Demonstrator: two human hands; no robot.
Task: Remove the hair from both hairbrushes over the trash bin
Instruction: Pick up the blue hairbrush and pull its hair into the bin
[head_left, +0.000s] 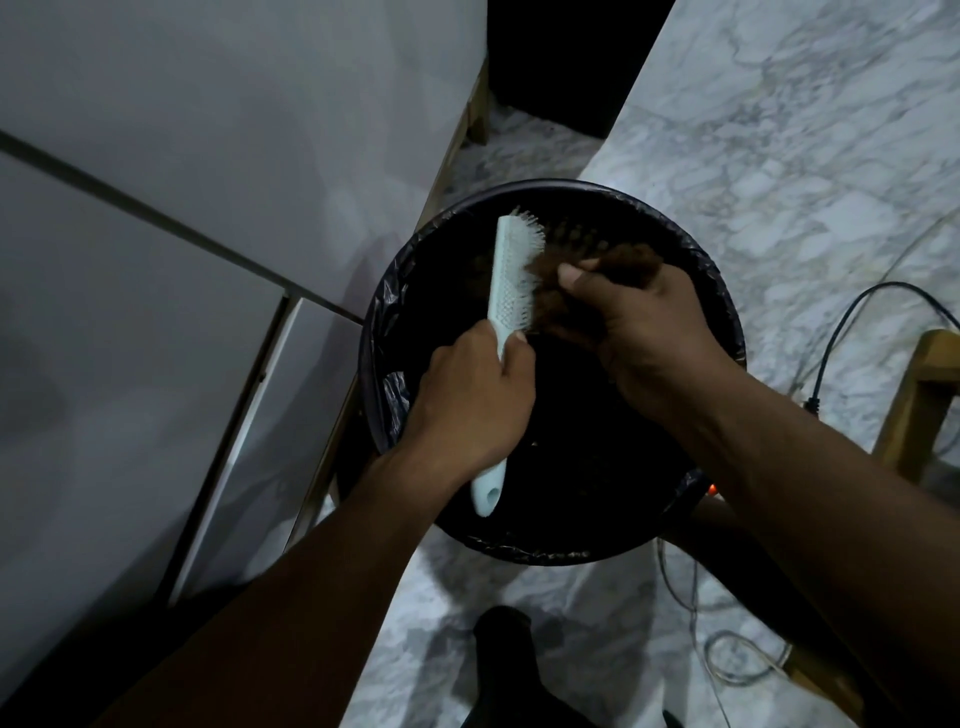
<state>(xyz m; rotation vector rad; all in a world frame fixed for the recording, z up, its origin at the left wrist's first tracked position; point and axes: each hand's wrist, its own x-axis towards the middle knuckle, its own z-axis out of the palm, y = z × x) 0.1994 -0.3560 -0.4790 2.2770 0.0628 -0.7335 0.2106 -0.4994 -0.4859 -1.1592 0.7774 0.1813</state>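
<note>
A pale blue-white hairbrush (511, 275) is held over a round black trash bin (379, 332) lined with a black bag. My left hand (475, 397) grips the brush by its handle, bristles facing right. A clump of brown hair (558, 306) sits tangled in the bristles. My right hand (644, 322) is closed on that clump right beside the brush head, thumb on top. Only this one brush is in sight.
White cabinet panels (156, 260) stand at the left, touching the bin's side. Marble floor (779, 156) spreads to the right, crossed by a black cable (852, 322) and thin wires. A wooden frame (919, 395) stands at the right edge. My dark shoe (506, 660) is below the bin.
</note>
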